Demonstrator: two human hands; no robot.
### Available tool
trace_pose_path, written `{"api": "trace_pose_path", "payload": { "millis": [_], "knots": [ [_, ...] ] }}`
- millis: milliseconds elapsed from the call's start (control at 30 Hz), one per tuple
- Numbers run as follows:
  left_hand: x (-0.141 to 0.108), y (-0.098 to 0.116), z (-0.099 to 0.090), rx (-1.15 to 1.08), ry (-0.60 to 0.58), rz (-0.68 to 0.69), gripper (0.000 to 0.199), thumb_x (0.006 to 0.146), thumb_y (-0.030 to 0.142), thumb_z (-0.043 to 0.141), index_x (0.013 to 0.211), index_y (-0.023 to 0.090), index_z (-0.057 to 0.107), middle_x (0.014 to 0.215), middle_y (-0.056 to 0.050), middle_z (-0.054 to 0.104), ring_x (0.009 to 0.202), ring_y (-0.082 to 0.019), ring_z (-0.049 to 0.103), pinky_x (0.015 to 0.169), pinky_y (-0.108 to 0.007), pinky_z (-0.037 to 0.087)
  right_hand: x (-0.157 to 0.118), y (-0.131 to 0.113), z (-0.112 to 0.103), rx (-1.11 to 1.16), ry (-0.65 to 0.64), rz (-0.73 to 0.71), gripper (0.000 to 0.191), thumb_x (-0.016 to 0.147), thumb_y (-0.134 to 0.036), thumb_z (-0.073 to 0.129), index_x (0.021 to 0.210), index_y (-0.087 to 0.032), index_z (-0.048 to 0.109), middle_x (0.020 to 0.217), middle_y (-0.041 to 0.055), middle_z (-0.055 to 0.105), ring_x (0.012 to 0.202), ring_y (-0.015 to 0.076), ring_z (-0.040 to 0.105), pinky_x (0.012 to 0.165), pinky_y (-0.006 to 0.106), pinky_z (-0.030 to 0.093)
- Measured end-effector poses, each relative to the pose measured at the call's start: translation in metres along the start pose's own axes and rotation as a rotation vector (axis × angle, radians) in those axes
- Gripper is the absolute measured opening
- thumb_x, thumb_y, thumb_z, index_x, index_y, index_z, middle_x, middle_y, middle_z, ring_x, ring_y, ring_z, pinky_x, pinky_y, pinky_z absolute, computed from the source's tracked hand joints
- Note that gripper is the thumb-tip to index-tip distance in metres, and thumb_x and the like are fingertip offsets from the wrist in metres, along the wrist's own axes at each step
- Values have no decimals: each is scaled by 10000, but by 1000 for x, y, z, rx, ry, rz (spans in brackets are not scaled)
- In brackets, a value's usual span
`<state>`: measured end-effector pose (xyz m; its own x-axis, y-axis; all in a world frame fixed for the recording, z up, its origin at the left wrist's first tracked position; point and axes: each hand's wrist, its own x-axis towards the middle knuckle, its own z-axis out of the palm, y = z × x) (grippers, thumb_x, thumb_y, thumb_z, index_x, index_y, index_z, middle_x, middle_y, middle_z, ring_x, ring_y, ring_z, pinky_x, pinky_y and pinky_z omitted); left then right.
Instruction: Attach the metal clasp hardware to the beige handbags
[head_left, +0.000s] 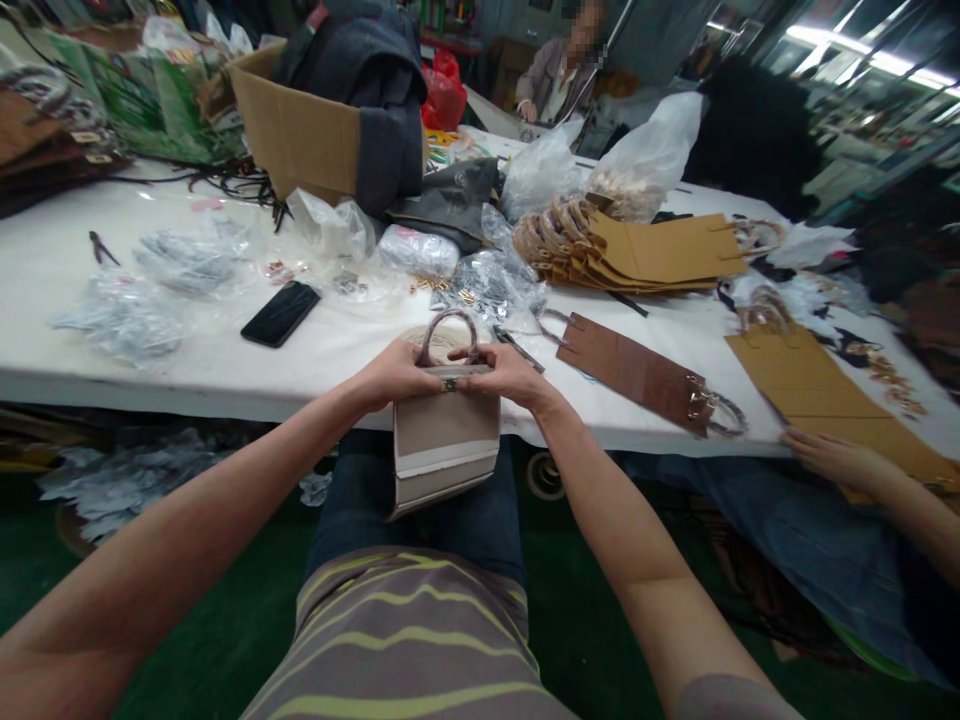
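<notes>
Both my hands grip the top edge of a beige handbag panel point(447, 430) at the table's front edge, its lower part hanging over my lap. My left hand point(401, 378) is closed on the left side of that edge, thumb near a small metal clasp point(450, 384). On the right, my right hand point(506, 376) pinches the edge on the clasp's other side. A wrapped, arched handle point(450, 325) rises between the hands. Behind it lies a pale round coil point(442, 345), partly hidden. Close to my right hand is a dark slim tool point(519, 350).
A phone point(281, 313) lies left on the white table point(217, 375). Plastic bags point(180, 260) and small gold fittings point(466, 296) are scattered about. Right are a brown panel point(634, 368), stacked tan panels point(667, 250) and a co-worker's hand point(832, 455). A cardboard box point(300, 125) stands behind.
</notes>
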<state>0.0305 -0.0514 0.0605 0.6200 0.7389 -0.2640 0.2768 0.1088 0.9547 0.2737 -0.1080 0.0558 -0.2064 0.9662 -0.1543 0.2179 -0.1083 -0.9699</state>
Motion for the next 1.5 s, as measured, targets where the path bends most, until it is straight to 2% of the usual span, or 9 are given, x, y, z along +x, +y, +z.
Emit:
{"api": "trace_pose_path", "payload": {
  "millis": [233, 367, 467, 667, 767, 900, 1067, 1300, 1500],
  "knots": [
    [-24, -9, 5, -7, -47, 44, 334, 708, 384, 949, 910, 138, 847, 902, -113, 806, 806, -253, 729, 649, -295, 552, -22, -4, 12, -22, 0, -8, 500, 726, -291, 911, 1209, -173, 859, 1071, 63, 845, 927, 231, 753, 826, 316, 585],
    [-40, -22, 9, 53, -46, -19, 372, 745, 472, 915, 888, 136, 841, 850, -92, 786, 752, -240, 699, 600, -295, 500, -36, 1, 27, -46, 22, -13, 439, 747, -288, 887, 1171, -176, 859, 1006, 48, 825, 882, 209, 733, 781, 288, 552],
    [-42, -19, 6, 5, -76, -57, 415, 724, 485, 910, 924, 127, 845, 902, -98, 803, 771, -240, 702, 633, -301, 508, -39, -4, 30, -21, 24, 12, 492, 736, -300, 897, 1203, -151, 845, 1018, 59, 823, 879, 206, 726, 771, 281, 540],
    [-3, 25, -25, 154, -20, -59, 364, 648, 415, 910, 890, 155, 835, 867, -71, 791, 790, -245, 689, 626, -296, 459, -2, -31, 8, -91, 119, -36, 506, 692, -248, 878, 1185, -142, 842, 1009, 54, 816, 885, 208, 715, 763, 277, 528],
    [23, 38, -39, 320, 32, -59, 329, 622, 410, 912, 812, 160, 814, 812, -62, 764, 769, -237, 663, 598, -293, 415, 29, -27, -3, -101, 158, -33, 520, 652, -223, 879, 1162, -133, 829, 952, 49, 804, 835, 194, 698, 725, 270, 515],
    [42, 24, -47, 331, 46, -145, 365, 565, 390, 917, 826, 158, 811, 815, -61, 770, 769, -240, 662, 612, -301, 436, 56, -3, -6, -45, 107, 45, 589, 639, -213, 883, 1218, -139, 798, 980, 56, 820, 839, 200, 715, 724, 274, 536],
    [48, 1, -47, 393, 81, -188, 405, 583, 414, 910, 880, 152, 827, 784, -52, 764, 785, -262, 682, 629, -315, 450, 64, 20, -3, -88, 99, 72, 651, 634, -190, 891, 1270, -133, 765, 1057, 63, 836, 899, 208, 738, 767, 272, 556],
    [53, 1, -42, 534, 134, -198, 350, 657, 376, 877, 908, 135, 843, 822, -69, 778, 834, -293, 728, 670, -331, 480, 69, 12, 1, -145, 122, 108, 694, 655, -138, 870, 1334, -115, 727, 1106, 96, 845, 928, 226, 765, 741, 265, 560],
    [44, 13, -28, 750, 189, -253, 424, 723, 405, 872, 1059, 145, 854, 957, -148, 805, 934, -354, 757, 783, -393, 557, 71, 5, 3, -514, 167, 73, 472, 683, -201, 888, 1146, -163, 807, 1088, 65, 835, 952, 243, 755, 814, 298, 562]
  ]
}}
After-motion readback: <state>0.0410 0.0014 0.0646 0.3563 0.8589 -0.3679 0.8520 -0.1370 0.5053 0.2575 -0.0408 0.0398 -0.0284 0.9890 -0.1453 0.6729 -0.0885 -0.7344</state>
